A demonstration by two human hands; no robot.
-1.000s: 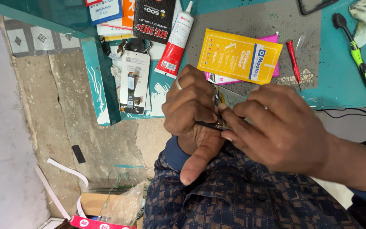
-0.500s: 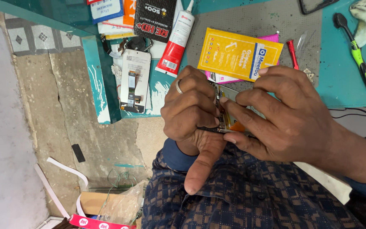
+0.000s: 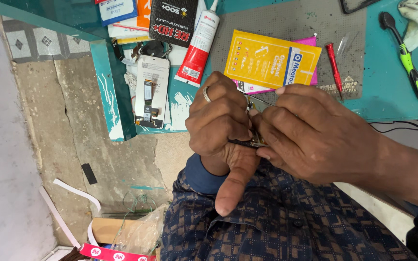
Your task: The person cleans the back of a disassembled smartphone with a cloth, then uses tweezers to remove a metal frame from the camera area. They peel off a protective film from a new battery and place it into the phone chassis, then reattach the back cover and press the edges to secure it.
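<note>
Currently my left hand [image 3: 221, 121] and right hand [image 3: 310, 133] are both pinching a small dark phone part [image 3: 248, 141] between them, above my lap, off the worktop [image 3: 388, 92]; keeping fingertips steady and pressure light seems wise.

Dark blue shirt [image 3: 286, 227] — brown block pattern — silver ring [image 3: 207, 94] on left hand [image 3: 221, 125]

Small dark part [image 3: 242, 142] mostly hidden between the hands, kind unclear, black packet [image 3: 171, 19] and white cloth [image 3: 414, 19] cut off by the top edge, right forearm cut off at the right edge
</note>
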